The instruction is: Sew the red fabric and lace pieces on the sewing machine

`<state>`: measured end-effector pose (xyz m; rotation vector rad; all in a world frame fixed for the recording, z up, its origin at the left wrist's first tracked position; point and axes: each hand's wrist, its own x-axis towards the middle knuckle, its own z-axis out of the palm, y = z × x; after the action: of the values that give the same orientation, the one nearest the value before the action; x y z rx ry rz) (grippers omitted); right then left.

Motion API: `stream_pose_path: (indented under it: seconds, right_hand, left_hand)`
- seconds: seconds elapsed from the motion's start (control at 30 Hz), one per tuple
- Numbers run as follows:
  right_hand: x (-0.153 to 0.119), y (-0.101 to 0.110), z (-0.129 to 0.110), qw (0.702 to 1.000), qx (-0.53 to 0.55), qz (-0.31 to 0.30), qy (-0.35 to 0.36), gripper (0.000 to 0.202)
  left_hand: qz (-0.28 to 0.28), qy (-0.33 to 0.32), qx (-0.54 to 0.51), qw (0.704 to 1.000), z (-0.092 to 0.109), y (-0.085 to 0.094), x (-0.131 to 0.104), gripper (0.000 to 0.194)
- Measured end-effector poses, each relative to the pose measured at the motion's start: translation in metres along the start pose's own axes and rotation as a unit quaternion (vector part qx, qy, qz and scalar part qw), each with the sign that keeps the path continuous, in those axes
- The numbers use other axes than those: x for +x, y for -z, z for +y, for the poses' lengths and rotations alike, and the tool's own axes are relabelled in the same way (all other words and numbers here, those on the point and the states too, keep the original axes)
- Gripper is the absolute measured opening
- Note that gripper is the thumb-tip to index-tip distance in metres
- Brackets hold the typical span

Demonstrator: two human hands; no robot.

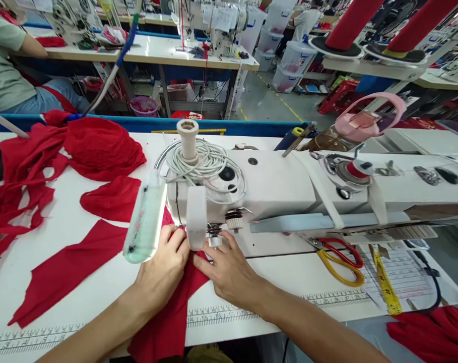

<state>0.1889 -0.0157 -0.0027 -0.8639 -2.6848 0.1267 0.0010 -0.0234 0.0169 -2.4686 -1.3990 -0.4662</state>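
Under the head of a white sewing machine [281, 176], both hands are on a red fabric piece [164, 322] that hangs over the table's front edge. My left hand [168, 259] lies left of the needle area, fingers bent and pressed on the cloth, partly behind a clear greenish guard [143, 222]. My right hand [226, 267] is just right of it, its fingers bent at the cloth beneath the tension knobs; the fingertips are partly hidden by the machine. The needle itself is out of sight.
Red cut pieces [70, 267] and a red pile [104, 146] cover the left side. Scissors [340, 257], a yellow tape measure [385, 282] and paper lie at right. A pink-lidded bottle [357, 126] stands behind the machine. Another person [9, 70] sits at upper left.
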Motion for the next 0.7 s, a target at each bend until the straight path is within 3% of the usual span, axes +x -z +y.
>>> stream_pose_path:
  seconds: [0.2,0.3,0.43,0.7]
  right_hand:
    - [-0.002,-0.002,0.001,1.0,0.008,0.001,-0.003,0.043]
    - [-0.006,-0.002,-0.001,0.998,0.051,0.028,0.006,0.057]
    - [-0.005,0.0,-0.007,0.998,0.065,-0.004,0.002,0.059]
    - [-0.009,0.003,-0.007,0.998,0.05,0.027,0.037,0.044]
  left_hand:
    - [0.027,0.029,0.06,0.997,0.008,-0.011,-0.006,0.027]
    - [0.046,-0.007,0.032,0.998,-0.012,-0.013,-0.014,0.028]
    - [0.0,-0.096,-0.011,0.995,-0.038,-0.005,-0.012,0.034]
    - [0.043,-0.064,0.014,0.997,-0.005,0.006,-0.015,0.024]
